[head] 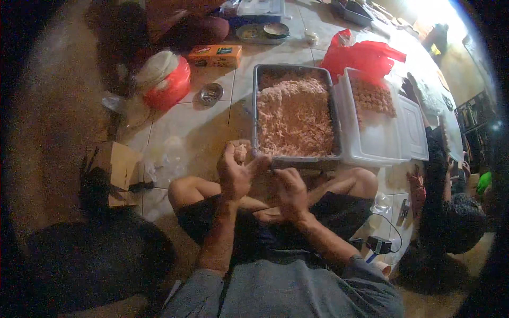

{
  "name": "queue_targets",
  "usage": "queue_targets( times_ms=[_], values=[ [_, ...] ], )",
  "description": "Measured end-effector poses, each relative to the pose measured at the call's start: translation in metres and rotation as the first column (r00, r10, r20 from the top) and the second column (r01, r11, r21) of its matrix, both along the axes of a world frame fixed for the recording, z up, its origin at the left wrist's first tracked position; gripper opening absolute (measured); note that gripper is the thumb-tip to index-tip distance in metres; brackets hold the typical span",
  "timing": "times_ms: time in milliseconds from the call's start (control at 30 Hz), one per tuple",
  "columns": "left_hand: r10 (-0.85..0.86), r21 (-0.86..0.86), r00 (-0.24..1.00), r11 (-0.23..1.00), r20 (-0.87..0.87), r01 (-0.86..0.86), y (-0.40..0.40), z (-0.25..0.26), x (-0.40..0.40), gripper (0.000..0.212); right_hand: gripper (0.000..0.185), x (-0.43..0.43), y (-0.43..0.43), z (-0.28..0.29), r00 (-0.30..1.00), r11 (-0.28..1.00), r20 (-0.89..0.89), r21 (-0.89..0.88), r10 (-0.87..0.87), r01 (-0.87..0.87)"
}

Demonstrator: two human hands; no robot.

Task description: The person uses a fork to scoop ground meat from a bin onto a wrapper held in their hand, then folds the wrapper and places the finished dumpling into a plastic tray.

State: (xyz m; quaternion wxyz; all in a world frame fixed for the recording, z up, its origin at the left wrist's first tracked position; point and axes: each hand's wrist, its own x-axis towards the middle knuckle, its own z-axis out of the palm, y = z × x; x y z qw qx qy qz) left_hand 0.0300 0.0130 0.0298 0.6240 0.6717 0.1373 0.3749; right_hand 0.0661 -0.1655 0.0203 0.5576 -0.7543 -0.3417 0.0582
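Observation:
A grey rectangular tub (pixel 337 137) full of a pinkish minced mixture (pixel 296 115) lies on the tiled floor before my crossed legs. At its near left corner, my left hand (pixel 237 175) holds a small lump of the mixture (pixel 240 152) between thumb and curled fingers. My right hand (pixel 292 189) hovers just below the tub's near edge, its fingers bent inward. Blur hides whether anything is in it. Right of the tub, a translucent plastic container (pixel 375 145) holds rows of small shaped pieces (pixel 372 97) at its far end.
A red plastic bag (pixel 364 55) sits behind the container, whose lid-like panel (pixel 413 127) is at right. Leftward are an orange box (pixel 216 55), a round metal dish (pixel 211 94), a red-wrapped bundle (pixel 169 83) and a cardboard box (pixel 123 173). Other people sit at both sides.

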Motion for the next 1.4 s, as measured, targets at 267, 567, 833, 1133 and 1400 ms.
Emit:
queue_targets(
  times_ms=[267, 567, 833, 1133, 1400],
  values=[
    [-0.197, -0.032, 0.928, 0.980, -0.317, 0.197, 0.008, 0.047, -0.028, 0.036, 0.019, 0.002, -0.026, 0.012, 0.891, 0.982, -0.416, 0.032, 0.180, -0.184],
    [-0.152, -0.040, 0.972, 0.988, -0.181, 0.147, -0.003, 0.032, -0.016, 0.060, 0.031, -0.015, 0.003, 0.000, 0.936, 0.954, -0.201, 0.146, 0.290, -0.264],
    [-0.023, 0.152, 0.963, 0.986, -0.268, 0.066, 0.014, 0.016, -0.022, 0.051, 0.026, 0.014, -0.013, 0.062, 1.000, 0.996, 0.013, -0.085, 0.007, -0.006],
    [-0.029, 0.252, 0.870, 0.952, -0.492, 0.174, 0.003, 0.030, -0.014, 0.034, 0.019, 0.019, -0.025, 0.104, 0.982, 0.954, 0.011, -0.237, 0.190, -0.182],
    [0.105, 0.529, 0.841, 0.816, -0.531, 0.232, 0.001, 0.023, -0.008, 0.045, 0.017, 0.017, -0.013, 0.079, 0.997, 0.989, 0.073, -0.148, 0.032, -0.021]
  ],
)
